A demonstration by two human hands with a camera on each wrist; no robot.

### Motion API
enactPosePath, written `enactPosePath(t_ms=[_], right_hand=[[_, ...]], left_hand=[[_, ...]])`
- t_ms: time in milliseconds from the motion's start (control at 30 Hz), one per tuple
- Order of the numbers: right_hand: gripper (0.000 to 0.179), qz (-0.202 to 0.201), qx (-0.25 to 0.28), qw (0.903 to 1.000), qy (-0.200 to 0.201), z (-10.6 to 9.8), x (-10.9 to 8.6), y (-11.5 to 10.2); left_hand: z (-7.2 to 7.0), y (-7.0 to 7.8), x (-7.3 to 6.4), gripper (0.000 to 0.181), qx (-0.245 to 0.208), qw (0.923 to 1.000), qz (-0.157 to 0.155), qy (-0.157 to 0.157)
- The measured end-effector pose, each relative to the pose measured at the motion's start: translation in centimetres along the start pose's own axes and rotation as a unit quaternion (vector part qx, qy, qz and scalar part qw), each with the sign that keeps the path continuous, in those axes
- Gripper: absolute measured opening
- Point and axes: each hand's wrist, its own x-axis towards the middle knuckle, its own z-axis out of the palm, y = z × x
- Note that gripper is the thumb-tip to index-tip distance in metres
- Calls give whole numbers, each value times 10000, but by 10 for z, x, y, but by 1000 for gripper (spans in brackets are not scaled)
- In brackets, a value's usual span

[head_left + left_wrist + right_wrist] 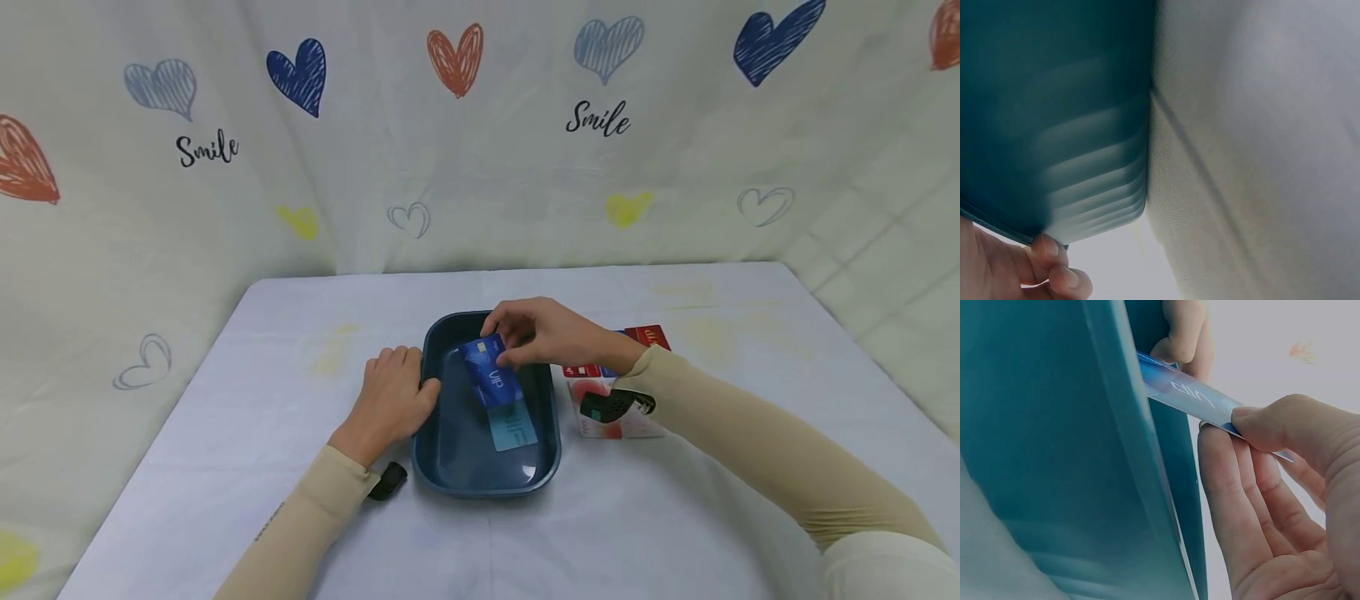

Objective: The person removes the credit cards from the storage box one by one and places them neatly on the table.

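A dark blue-green plastic tray (450, 467) stands on the white-covered table. My left hand (393, 396) grips its left rim; in the left wrist view fingertips (1054, 250) curl at the rim. My right hand (551, 329) reaches over the tray from the right. Between thumb and fingers it pinches a blue card (491, 371) marked VIP, tilted above the tray floor. In the right wrist view, the thumb lies on one face of the card (1188, 394) and fingers on the other. A light-blue card (513, 429) shows below it in the tray, its upper part hidden.
Right of the tray lie red, white and blue printed packs or cards (588, 387), partly hidden by my right wrist. A black band camera (388, 482) sits at my left wrist. Behind the table hangs a heart-patterned curtain (510, 167).
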Motion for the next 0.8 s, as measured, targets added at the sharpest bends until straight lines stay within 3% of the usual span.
enactPosePath(t_ms=[800], right_hand=[[33,215,169,9989,390,-16,-38,-4]], left_hand=[[3,0,-2,20,-23,10000,74,56]])
